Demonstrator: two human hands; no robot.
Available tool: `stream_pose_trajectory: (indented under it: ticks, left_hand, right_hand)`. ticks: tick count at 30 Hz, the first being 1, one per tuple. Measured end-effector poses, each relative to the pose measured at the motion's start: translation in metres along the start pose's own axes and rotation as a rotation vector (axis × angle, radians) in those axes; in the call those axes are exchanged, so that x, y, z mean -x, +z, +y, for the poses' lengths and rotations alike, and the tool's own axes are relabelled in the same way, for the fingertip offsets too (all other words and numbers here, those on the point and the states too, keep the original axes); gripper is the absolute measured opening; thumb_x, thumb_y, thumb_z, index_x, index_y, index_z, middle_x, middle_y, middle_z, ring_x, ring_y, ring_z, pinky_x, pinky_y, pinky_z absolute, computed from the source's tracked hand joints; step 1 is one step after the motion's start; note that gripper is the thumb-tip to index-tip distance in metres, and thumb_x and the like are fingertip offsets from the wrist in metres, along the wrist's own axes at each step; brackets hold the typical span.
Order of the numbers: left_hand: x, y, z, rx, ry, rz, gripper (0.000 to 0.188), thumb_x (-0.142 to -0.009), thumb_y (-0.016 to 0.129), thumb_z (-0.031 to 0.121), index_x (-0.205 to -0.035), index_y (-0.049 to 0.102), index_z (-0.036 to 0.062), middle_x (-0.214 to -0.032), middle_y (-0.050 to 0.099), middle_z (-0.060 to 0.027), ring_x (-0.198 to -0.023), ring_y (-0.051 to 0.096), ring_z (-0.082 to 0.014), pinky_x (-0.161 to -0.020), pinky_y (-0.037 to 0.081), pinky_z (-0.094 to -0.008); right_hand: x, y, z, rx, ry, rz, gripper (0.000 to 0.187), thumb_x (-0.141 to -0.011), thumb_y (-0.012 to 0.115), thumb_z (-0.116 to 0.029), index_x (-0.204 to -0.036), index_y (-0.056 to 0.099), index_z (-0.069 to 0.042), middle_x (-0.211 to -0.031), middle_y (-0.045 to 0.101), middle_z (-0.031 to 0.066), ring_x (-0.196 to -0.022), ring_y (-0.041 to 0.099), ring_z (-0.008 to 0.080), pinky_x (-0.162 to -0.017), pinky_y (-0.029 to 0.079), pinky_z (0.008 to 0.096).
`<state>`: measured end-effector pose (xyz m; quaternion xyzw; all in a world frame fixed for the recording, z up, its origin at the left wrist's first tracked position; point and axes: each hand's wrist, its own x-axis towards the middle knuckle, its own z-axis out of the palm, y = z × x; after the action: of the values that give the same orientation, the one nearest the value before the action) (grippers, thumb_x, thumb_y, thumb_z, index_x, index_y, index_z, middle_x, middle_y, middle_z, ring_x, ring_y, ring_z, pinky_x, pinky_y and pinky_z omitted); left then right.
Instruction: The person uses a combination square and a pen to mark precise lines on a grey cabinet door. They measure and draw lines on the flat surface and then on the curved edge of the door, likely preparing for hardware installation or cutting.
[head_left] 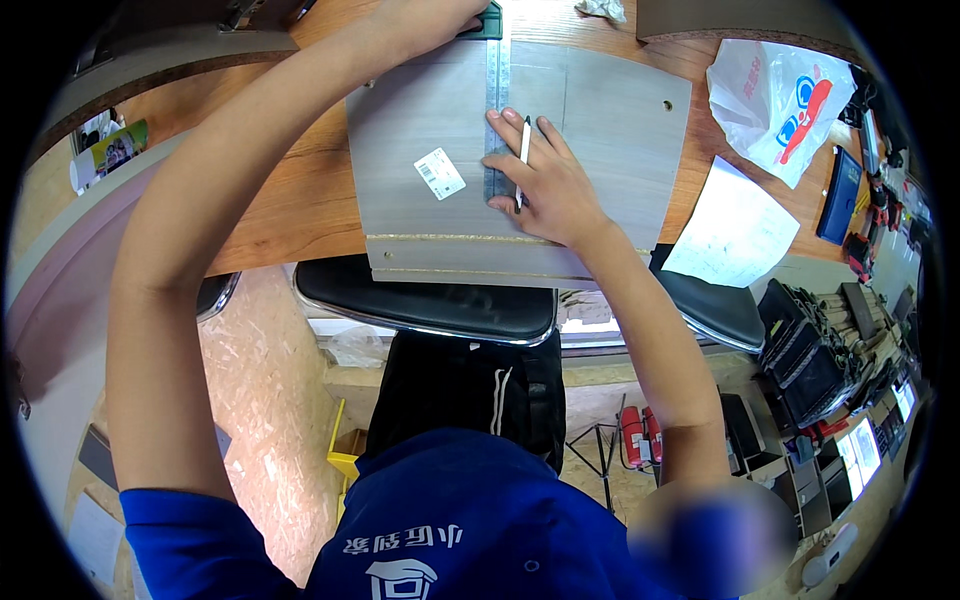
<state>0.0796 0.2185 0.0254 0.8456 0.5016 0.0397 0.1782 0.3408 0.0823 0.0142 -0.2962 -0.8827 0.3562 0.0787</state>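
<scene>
A grey board (610, 130) lies on the wooden table, with a white label (440, 174) stuck to it. A try square with a green stock (489, 22) and a metal ruled blade (497, 80) lies across it, blade pointing toward me. At the board's far edge my left hand (430, 18) grips the green stock, its fingers partly cut off by the picture's top. My right hand (545, 185) rests over the near end of the blade, fingertips pressing on it. Between its fingers it holds a white pen (525, 140). A faint line shows on the board right of the blade.
Right of the board are a white plastic bag (755, 110), a sheet of paper (735, 225) overhanging the table edge and a dark blue case (840, 195). Black stools (430, 300) stand under the near edge. Curved panels (200, 50) rise at the far corners.
</scene>
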Motion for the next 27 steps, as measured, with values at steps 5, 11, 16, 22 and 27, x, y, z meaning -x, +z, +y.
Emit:
stream_pose_trajectory:
  ticks: [5, 11, 16, 22, 27]
  left_hand:
    - [0.000, 0.002, -0.002, 0.010, 0.003, 0.006, 0.012, -0.084, 0.067, 0.007, -0.087, 0.072, -0.0033, -0.103, 0.069, -0.0210, -0.102, 0.068, -0.0387, -0.091, 0.056, -0.0460]
    - [0.000, 0.002, -0.001, 0.001, 0.007, 0.006, 0.011, -0.083, 0.068, 0.005, -0.086, 0.072, -0.0038, -0.102, 0.069, -0.0215, -0.101, 0.068, -0.0391, -0.091, 0.056, -0.0462]
    - [0.000, 0.002, -0.001, 0.002, -0.002, 0.000, 0.010, -0.083, 0.068, 0.005, -0.087, 0.072, -0.0035, -0.103, 0.069, -0.0216, -0.102, 0.068, -0.0391, -0.092, 0.055, -0.0464]
    - [0.000, 0.004, -0.003, 0.006, 0.028, 0.007, 0.011, -0.082, 0.071, 0.006, -0.089, 0.072, -0.0031, -0.103, 0.069, -0.0213, -0.104, 0.067, -0.0389, -0.094, 0.054, -0.0453]
    - [-0.001, 0.000, -0.010, 0.091, 0.114, -0.004, 0.014, -0.081, 0.073, 0.008, -0.091, 0.073, -0.0018, -0.103, 0.069, -0.0220, -0.102, 0.066, -0.0391, -0.093, 0.054, -0.0452]
  right_hand:
    - [0.000, 0.000, 0.000, -0.013, -0.004, 0.007, 0.046, -0.079, 0.086, -0.026, -0.117, 0.066, -0.013, -0.168, 0.036, 0.0092, -0.155, 0.032, 0.0314, -0.126, 0.028, 0.0557]
    - [0.000, 0.001, 0.000, 0.034, -0.016, 0.032, 0.044, -0.078, 0.086, -0.027, -0.113, 0.064, -0.014, -0.165, 0.039, 0.0098, -0.152, 0.038, 0.0294, -0.125, 0.031, 0.0524]
    - [-0.001, 0.001, 0.000, 0.033, -0.015, 0.033, 0.044, -0.078, 0.086, -0.027, -0.114, 0.063, -0.014, -0.166, 0.039, 0.0098, -0.151, 0.038, 0.0296, -0.125, 0.031, 0.0523]
    - [-0.001, 0.001, -0.001, 0.034, -0.007, 0.031, 0.044, -0.079, 0.086, -0.027, -0.114, 0.064, -0.014, -0.166, 0.038, 0.0100, -0.152, 0.038, 0.0297, -0.125, 0.031, 0.0519]
    - [0.000, 0.001, 0.000, 0.038, -0.016, 0.034, 0.042, -0.080, 0.085, -0.027, -0.113, 0.064, -0.014, -0.166, 0.038, 0.0099, -0.152, 0.037, 0.0295, -0.125, 0.031, 0.0519]
